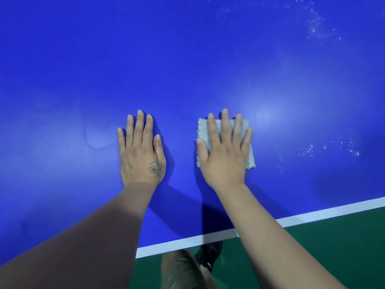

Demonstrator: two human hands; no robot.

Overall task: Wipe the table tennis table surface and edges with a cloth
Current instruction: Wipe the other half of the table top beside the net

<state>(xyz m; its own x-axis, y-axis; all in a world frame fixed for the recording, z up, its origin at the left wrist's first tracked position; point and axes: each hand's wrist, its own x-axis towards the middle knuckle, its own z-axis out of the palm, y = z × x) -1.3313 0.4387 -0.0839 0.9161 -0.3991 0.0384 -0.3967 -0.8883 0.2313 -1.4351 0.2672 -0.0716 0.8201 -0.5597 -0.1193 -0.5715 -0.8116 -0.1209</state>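
My right hand [224,152] lies flat, fingers spread, on a grey, square, nubbly cloth [226,140], pressing it onto the blue counter [187,59]. My left hand [141,151] rests flat and empty just beside it, fingers close together, the white edge line [312,215] nearer me.

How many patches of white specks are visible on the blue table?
2. One patch lies at the far right; another patch lies right of the cloth. The hands and arms may hide others.
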